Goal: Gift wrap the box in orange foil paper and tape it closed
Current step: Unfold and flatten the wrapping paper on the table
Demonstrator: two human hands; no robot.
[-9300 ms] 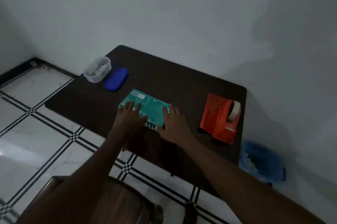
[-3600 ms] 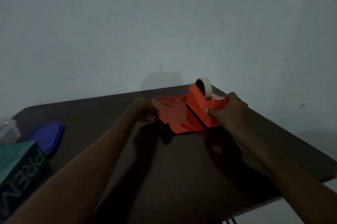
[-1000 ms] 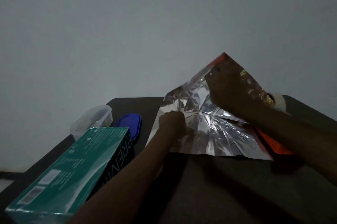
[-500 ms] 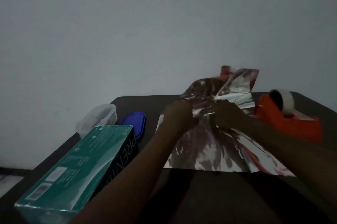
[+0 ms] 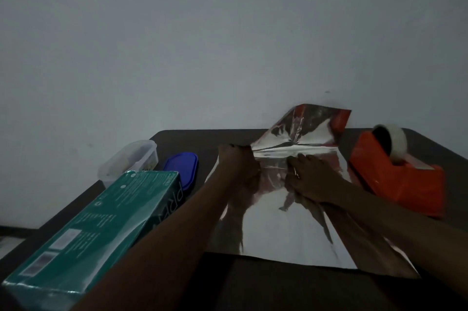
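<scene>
both hands (image 5: 239, 166) flat on foil paper (image 5: 283, 229)

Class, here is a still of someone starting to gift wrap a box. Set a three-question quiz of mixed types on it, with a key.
1. True or false: the teal box already sits on the foil sheet.
2. Which side of the foil sheet faces up? A orange, B silver, C blue.
3. Fill in: the orange tape dispenser stands to the ____ of the sheet.

Key: 1 false, it lies left of the sheet. 2 B; the left hand and right hand press on it, far flap raised. 3 right.
</scene>
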